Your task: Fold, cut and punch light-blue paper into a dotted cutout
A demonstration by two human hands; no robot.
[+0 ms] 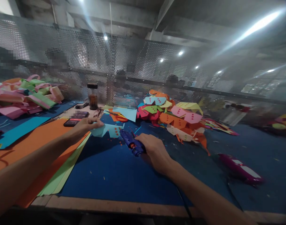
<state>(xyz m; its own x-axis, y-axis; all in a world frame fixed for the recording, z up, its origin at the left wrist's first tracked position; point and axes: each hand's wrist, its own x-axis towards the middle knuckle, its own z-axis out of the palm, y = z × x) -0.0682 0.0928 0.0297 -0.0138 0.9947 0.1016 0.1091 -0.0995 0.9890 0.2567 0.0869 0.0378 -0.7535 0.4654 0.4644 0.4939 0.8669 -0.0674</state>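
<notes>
Between the thumb and fingers of my left hand (92, 124) is the left end of a light blue paper mask (106, 130), folded and dotted with orange-red marks. My right hand (154, 151) is wrapped round a dark blue glue gun (131, 142). Its nozzle points up and left, close to the mask's right end; whether it touches the paper I cannot tell. Small orange-red scraps lie on the blue table covering (103, 178) beneath the mask. Behind it, orange-handled scissors (120, 117) rest among paper sheets.
Coloured paper masks (178, 118) are heaped at the back right, near a purple tool (241, 169). Folded paper pieces (28, 95) pile up at the far left. Orange sheets (46, 137), a phone (76, 118) and a jar (93, 97) stand left. Perforated metal screen (138, 59) behind.
</notes>
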